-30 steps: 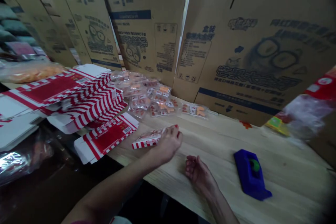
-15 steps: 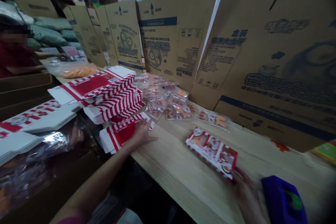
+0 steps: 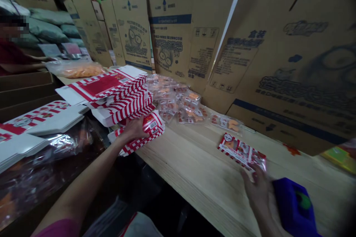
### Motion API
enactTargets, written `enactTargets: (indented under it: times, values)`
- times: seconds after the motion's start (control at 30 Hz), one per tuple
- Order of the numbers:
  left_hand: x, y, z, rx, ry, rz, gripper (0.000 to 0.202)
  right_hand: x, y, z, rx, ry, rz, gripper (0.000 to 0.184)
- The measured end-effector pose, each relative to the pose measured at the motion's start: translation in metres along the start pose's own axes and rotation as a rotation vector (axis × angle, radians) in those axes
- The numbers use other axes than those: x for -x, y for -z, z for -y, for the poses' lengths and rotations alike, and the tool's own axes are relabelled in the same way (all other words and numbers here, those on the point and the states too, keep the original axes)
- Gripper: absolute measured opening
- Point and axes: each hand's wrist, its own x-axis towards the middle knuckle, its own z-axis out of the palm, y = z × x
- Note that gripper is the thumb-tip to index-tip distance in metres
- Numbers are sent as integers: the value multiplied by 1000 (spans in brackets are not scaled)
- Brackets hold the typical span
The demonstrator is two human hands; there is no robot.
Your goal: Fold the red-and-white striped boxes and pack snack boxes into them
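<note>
My left hand (image 3: 134,129) grips the edge of a flat red-and-white striped carton (image 3: 144,133) and lifts it off the table edge, below a stack of the same flat cartons (image 3: 116,94). My right hand (image 3: 257,187) rests its fingers on the near end of a filled red-and-white snack box (image 3: 241,152) lying flat on the wooden table (image 3: 194,170). The hand is blurred by motion. A blue tape dispenser (image 3: 294,207) sits just right of that hand. Clear snack packets (image 3: 178,102) are heaped behind, between the two hands.
Tall brown cardboard boxes (image 3: 278,55) stand along the back of the table. More flat cartons (image 3: 39,118) and plastic bags (image 3: 41,163) lie at the left. A bag of orange snacks (image 3: 76,69) sits farther back. Another person (image 3: 13,48) is at the far left.
My left hand closed on the flat carton and raised it. The filled box slid right and away with my right hand on it. The view shifted slightly.
</note>
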Motion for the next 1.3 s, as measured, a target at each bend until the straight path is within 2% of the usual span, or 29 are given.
enactTargets:
  times: [0.03, 0.1, 0.17, 0.23, 0.3, 0.4, 0.47, 0.57, 0.67, 0.73, 0.77, 0.83, 0.9, 0.97, 1.1, 1.23, 1.3]
  values:
    - [7, 8, -10, 21, -28, -31, 94, 15, -10, 21, -91, -29, 99, 53]
    - [26, 20, -38, 105, -118, -85, 95, 45, -33, 64, -263, -115, 410, 45]
    - [48, 22, -71, 223, -209, -95, 97, 73, -57, 104, -550, -188, 615, 48]
    - [71, 13, -103, 340, -281, -80, 97, 92, -77, 133, -805, -257, 744, 58]
    - [89, -4, -128, 456, -342, -109, 97, 104, -88, 147, -914, -265, 781, 57]
    - [102, -30, -146, 611, -359, -146, 101, 109, -81, 143, -917, -271, 709, 49]
    - [102, -41, -149, 748, -352, -96, 99, 108, -68, 130, -882, -267, 632, 43]
    - [97, -50, -148, 1028, -329, 72, 83, 104, -47, 110, -826, -261, 544, 32]
    - [96, -57, -151, 1238, -170, 274, 52, 98, -34, 101, -784, -274, 526, 28]
    - [98, -58, -155, 1356, -54, 365, 42, 93, -30, 100, -760, -271, 534, 27]
    - [100, -58, -157, 1410, -38, 393, 42, 89, -28, 101, -750, -268, 541, 27]
    - [103, -56, -157, 1470, -122, 442, 42, 80, -23, 103, -746, -273, 527, 28]
    - [108, -56, -155, 1458, -240, 541, 40, 70, -19, 105, -774, -286, 473, 30]
    - [114, -61, -151, 1442, -248, 623, 37, 60, -16, 106, -799, -290, 431, 32]
    - [129, -77, -145, 1478, -120, 547, 37, 53, -17, 100, -797, -304, 468, 33]
    - [128, -80, -144, 1435, -241, 562, 38, 67, -14, 87, -790, -370, 528, 35]
    - [121, -78, -146, 1489, -234, 479, 51, 82, -10, 82, -781, -411, 607, 36]
